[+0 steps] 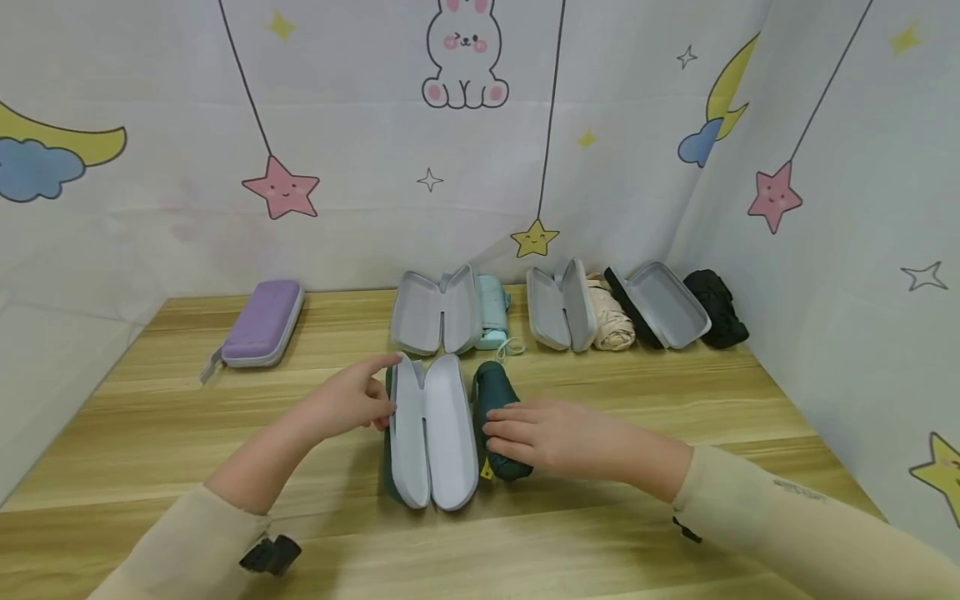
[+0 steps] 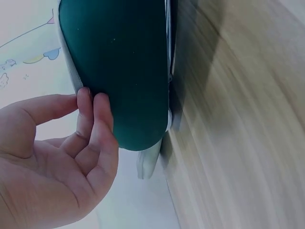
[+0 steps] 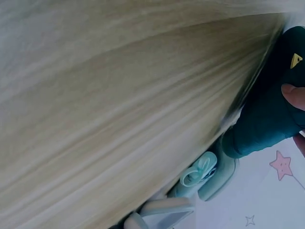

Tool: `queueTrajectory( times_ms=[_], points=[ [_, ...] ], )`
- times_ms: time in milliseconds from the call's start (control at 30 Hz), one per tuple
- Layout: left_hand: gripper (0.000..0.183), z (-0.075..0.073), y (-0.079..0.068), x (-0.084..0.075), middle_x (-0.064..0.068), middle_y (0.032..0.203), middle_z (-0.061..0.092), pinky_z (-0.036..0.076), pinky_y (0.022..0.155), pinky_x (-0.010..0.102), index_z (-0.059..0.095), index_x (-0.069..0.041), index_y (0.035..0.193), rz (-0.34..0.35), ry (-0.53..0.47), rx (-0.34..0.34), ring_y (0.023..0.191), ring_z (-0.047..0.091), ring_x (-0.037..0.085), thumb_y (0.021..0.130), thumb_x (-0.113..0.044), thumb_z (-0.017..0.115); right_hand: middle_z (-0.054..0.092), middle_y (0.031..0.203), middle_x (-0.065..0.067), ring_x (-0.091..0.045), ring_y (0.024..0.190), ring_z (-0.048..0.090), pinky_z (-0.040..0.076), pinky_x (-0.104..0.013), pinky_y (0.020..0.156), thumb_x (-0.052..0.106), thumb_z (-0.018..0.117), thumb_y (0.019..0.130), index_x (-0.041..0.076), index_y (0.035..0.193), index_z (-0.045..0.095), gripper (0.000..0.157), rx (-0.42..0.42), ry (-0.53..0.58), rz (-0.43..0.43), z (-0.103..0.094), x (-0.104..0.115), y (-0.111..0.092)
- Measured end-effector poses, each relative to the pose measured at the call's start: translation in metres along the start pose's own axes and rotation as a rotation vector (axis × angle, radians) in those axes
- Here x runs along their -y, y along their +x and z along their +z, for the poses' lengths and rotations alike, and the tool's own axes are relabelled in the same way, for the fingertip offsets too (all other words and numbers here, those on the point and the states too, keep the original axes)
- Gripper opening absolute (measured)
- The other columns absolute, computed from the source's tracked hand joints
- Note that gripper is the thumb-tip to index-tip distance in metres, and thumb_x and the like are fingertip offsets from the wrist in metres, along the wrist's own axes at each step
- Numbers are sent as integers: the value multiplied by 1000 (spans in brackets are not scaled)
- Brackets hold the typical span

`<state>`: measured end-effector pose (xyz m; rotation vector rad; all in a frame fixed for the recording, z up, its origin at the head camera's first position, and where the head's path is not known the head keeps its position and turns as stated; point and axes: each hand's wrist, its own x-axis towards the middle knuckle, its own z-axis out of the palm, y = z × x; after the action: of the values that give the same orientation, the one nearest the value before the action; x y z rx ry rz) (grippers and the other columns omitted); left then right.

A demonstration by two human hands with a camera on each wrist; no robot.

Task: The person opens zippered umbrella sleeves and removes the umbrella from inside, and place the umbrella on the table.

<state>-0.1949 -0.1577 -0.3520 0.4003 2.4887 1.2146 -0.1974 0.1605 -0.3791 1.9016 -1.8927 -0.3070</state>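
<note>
A dark green zip case (image 1: 452, 433) stands open in front of me, its pale grey lining facing up. My left hand (image 1: 348, 404) pinches the rim on its left side. In the left wrist view, the thumb and fingertips meet at the edge of the green shell (image 2: 126, 71). Just right of the case lies a folded dark green umbrella (image 1: 493, 388) with a small yellow tag. Fingers of my right hand (image 1: 558, 435) lie over it, and the right wrist view has the thumb on one side of the umbrella (image 3: 267, 117) and a finger on the other.
Along the back stand an open grey-lined case (image 1: 416, 312), a mint umbrella (image 1: 492, 308), another open case (image 1: 551, 312), a beige umbrella (image 1: 611, 321), an open black case (image 1: 667, 304) and a black folded bundle (image 1: 716, 308). A closed purple case (image 1: 262, 321) lies back left.
</note>
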Motion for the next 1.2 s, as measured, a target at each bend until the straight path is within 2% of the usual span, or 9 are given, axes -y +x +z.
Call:
queueTrajectory(
  times_ms=[133, 367, 500, 633, 800, 900, 967, 1100, 1200],
  points=[
    [66, 0, 0, 5, 6, 69, 61, 48, 64, 34, 24, 6, 148, -17, -6, -10, 69, 62, 19, 92, 0, 59, 58, 134, -9, -21, 127, 51, 37, -32, 105, 8, 66, 90, 8, 131, 61, 41, 49, -15, 0, 6, 2, 6],
    [67, 3, -5, 14, 4, 72, 62, 46, 66, 34, 24, 4, 148, -35, -34, -30, 72, 59, 18, 94, -8, 61, 57, 133, -9, -21, 125, 52, 43, -31, 100, 11, 62, 93, 10, 130, 61, 38, 49, -32, -6, 17, 3, 13],
    [75, 7, -10, 18, 5, 73, 61, 47, 66, 35, 19, 6, 149, -44, -49, -54, 72, 57, 18, 93, -11, 65, 56, 134, -10, -22, 127, 50, 43, -31, 100, 10, 60, 93, 11, 131, 60, 37, 57, -9, 8, 18, 5, 13],
    [86, 10, -15, 20, 5, 74, 62, 47, 64, 34, 13, 12, 148, -78, -35, -60, 68, 56, 18, 89, -13, 70, 53, 138, -10, -24, 131, 46, 40, -33, 104, 14, 63, 93, 11, 134, 57, 42, 102, 43, 46, 15, 5, 13],
    [88, 15, -21, 23, 5, 73, 61, 45, 61, 33, 19, 20, 144, -124, 36, -22, 63, 53, 17, 87, -19, 74, 49, 140, -12, -27, 126, 49, 43, -35, 100, 38, 74, 86, 12, 138, 54, 61, 162, 138, 123, 8, 2, 11],
    [92, 17, -25, 25, 5, 72, 62, 46, 60, 33, 18, 19, 144, -138, 58, 9, 64, 56, 18, 86, -24, 75, 44, 144, -14, -28, 123, 50, 45, -37, 97, 54, 69, 85, 13, 142, 50, 73, 222, 211, 196, 5, 2, 12],
    [96, 19, -27, 26, 5, 73, 63, 48, 59, 34, 14, 16, 147, -152, 50, 26, 66, 59, 18, 86, -25, 75, 38, 148, -17, -30, 125, 48, 45, -40, 98, 61, 64, 85, 15, 146, 46, 78, 279, 278, 273, 3, 4, 13],
    [103, 20, -30, 28, 6, 74, 64, 51, 59, 37, 5, 11, 150, -150, 9, 44, 64, 63, 21, 85, -26, 76, 32, 152, -22, -32, 127, 48, 43, -42, 100, 56, 64, 88, 17, 147, 43, 74, 340, 392, 413, 2, 9, 20],
    [106, 20, -32, 30, 6, 76, 64, 51, 60, 37, 2, 12, 150, -143, 10, 42, 65, 63, 21, 84, -26, 77, 33, 151, -23, -33, 126, 49, 43, -41, 101, 49, 66, 90, 16, 145, 45, 68, 350, 430, 453, 4, 12, 28]
  ],
)
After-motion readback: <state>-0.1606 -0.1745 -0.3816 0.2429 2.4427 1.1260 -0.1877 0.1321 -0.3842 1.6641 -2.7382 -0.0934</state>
